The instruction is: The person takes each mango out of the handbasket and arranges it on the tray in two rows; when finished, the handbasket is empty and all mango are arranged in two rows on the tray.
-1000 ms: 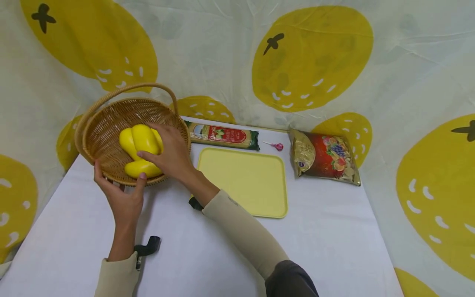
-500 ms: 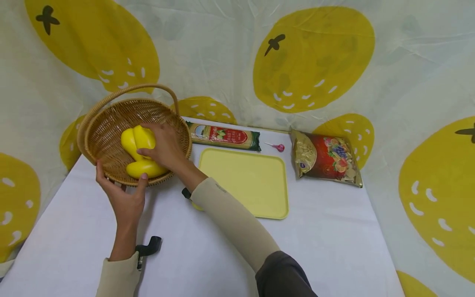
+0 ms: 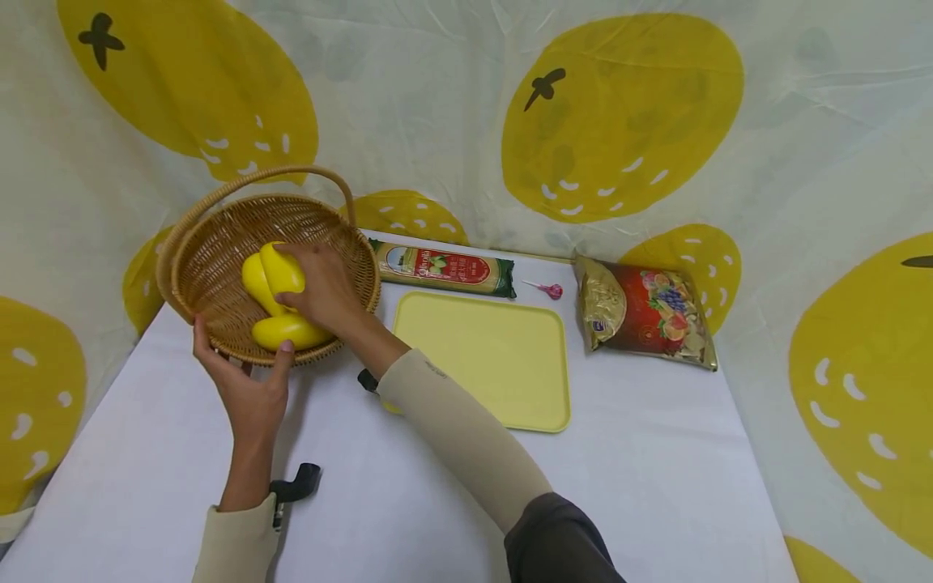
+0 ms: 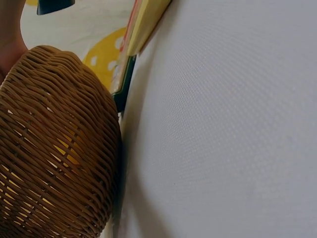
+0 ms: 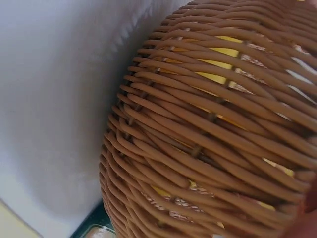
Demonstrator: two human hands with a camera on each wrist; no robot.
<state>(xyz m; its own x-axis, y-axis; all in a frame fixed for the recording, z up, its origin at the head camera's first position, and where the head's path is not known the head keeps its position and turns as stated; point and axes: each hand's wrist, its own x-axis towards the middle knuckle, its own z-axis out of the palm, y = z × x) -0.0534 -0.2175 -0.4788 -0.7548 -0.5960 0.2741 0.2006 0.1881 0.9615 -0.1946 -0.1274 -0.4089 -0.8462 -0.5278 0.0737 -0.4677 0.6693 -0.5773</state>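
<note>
A wicker basket (image 3: 207, 279) with an arched handle leans toward me at the left of the table in the head view. My left hand (image 3: 251, 393) grips its near rim, the thumb lying at the edge. Inside are glossy yellow mangoes. My right hand (image 3: 325, 290) reaches in over the right rim and holds the upper mango (image 3: 281, 271), its thumb on the near side. Another mango (image 3: 255, 282) lies left of that one, and a third mango (image 3: 287, 332) rests along the near rim. The right palm hides part of the basket's contents. Both wrist views show mostly woven basket wall (image 5: 198, 124).
Right of the basket lies a pale yellow tray (image 3: 488, 356). Behind it are a long pasta packet (image 3: 445, 269) and a pink lollipop (image 3: 554, 291). A red and gold snack bag (image 3: 649, 312) lies farther right. A fruit-print curtain (image 3: 437, 97) hangs along the back.
My right hand has shifted slightly left and deeper over the upper mango, covering yellow that showed beneath the palm. The left hand keeps its grip on the rim. The head view has drifted slightly.
</note>
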